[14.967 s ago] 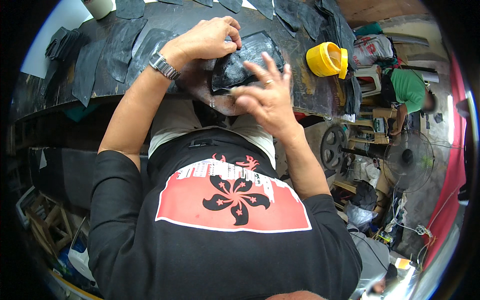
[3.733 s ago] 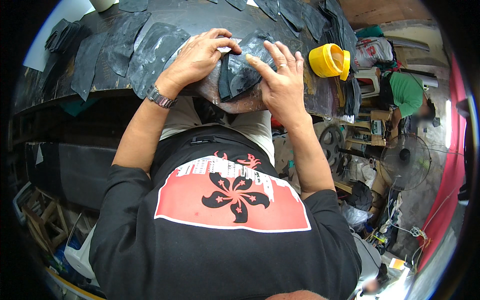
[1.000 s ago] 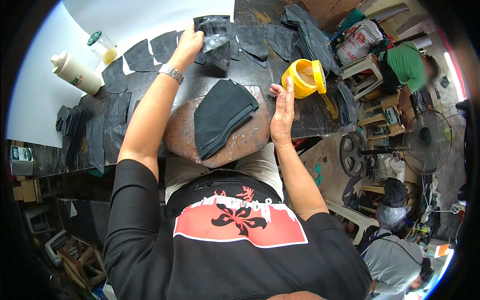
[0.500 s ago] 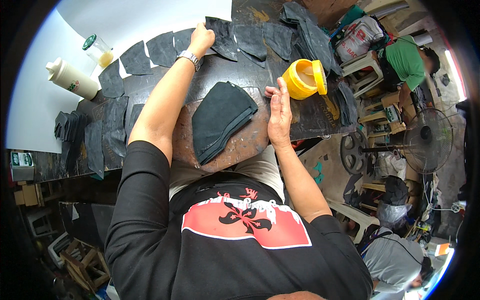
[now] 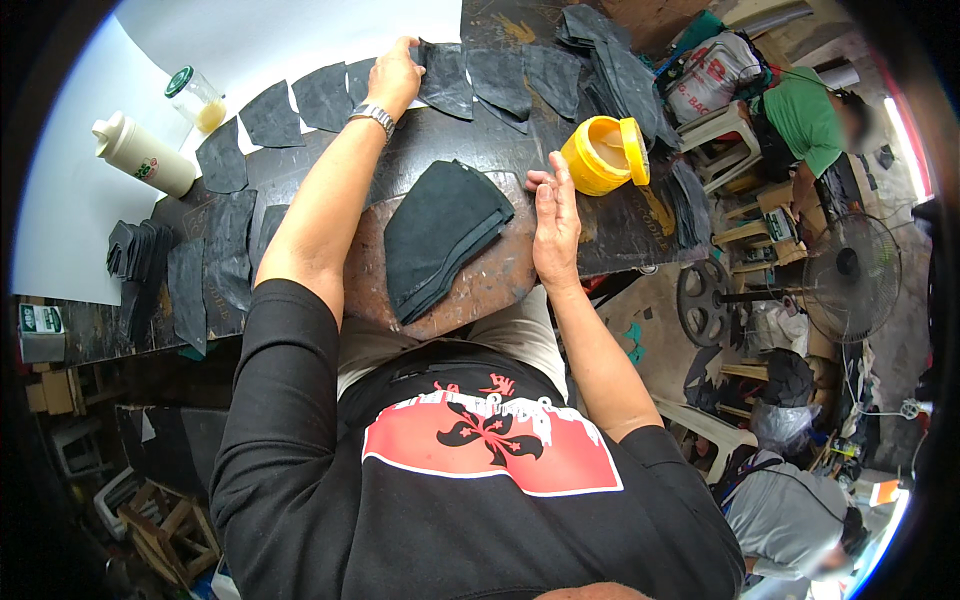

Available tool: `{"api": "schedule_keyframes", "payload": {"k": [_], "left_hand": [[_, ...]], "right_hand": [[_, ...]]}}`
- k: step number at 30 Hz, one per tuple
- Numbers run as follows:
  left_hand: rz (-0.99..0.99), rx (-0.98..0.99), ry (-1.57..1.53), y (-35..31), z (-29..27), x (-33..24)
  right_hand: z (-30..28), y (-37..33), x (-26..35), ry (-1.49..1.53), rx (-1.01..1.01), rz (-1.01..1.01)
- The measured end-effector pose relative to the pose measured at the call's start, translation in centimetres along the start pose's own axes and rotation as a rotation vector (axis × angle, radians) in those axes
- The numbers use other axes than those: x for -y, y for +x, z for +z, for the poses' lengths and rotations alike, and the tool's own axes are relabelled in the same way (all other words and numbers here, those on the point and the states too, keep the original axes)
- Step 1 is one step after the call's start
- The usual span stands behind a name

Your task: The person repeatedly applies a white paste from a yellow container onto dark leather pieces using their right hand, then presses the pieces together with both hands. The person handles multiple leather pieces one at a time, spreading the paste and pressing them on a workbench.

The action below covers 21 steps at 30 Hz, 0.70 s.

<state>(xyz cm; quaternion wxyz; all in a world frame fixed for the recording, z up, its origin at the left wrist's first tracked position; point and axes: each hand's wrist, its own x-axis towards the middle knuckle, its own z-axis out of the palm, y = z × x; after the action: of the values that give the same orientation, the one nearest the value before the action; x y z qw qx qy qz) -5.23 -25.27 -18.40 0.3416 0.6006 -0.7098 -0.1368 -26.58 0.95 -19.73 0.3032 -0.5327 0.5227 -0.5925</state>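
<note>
My left hand [image 5: 395,82], wearing a metal-band watch, reaches to the far edge of the table. Its fingers are slightly apart at the left edge of a dark leather-like piece [image 5: 446,82], which lies in a curved row of similar pieces. My right hand [image 5: 556,225] is held open, fingers stretched out, between a stack of dark cut pieces [image 5: 440,240] and a yellow jar [image 5: 592,172]. It holds nothing. The stack rests on a worn brown board [image 5: 480,295] over my lap. The jar's lid stands tilted at its rim, with pale paste inside.
A white bottle [image 5: 145,158] and a glass jar with a green lid [image 5: 196,98] stand at the left. More dark pieces [image 5: 140,250] are piled at the table's left end, others [image 5: 615,75] at the far right. Two people, stools and a fan [image 5: 850,275] are to the right.
My left hand has drawn slightly left, and its fingers have loosened at the dark piece. That piece now lies flatter in the row. My right hand has barely moved.
</note>
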Motion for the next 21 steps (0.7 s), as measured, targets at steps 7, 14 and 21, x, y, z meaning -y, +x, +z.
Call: {"api": "schedule_keyframes", "payload": {"k": [7,14,21], "left_hand": [[0.049,-0.077,-0.136,-0.3,1.0,1.6],[0.153,-0.144,-0.187,-2.6,-1.6,-0.6],[0.23,0.206,-0.28,-15.3,-9.0,-5.1]], "right_hand": [[0.0,0.1,0.1,-0.034,-0.001,-0.005],[-0.1,0.1,0.0,-0.024,-0.015,-0.02],[-0.4,0.3,-0.7,-0.129,0.005,-0.103]]}}
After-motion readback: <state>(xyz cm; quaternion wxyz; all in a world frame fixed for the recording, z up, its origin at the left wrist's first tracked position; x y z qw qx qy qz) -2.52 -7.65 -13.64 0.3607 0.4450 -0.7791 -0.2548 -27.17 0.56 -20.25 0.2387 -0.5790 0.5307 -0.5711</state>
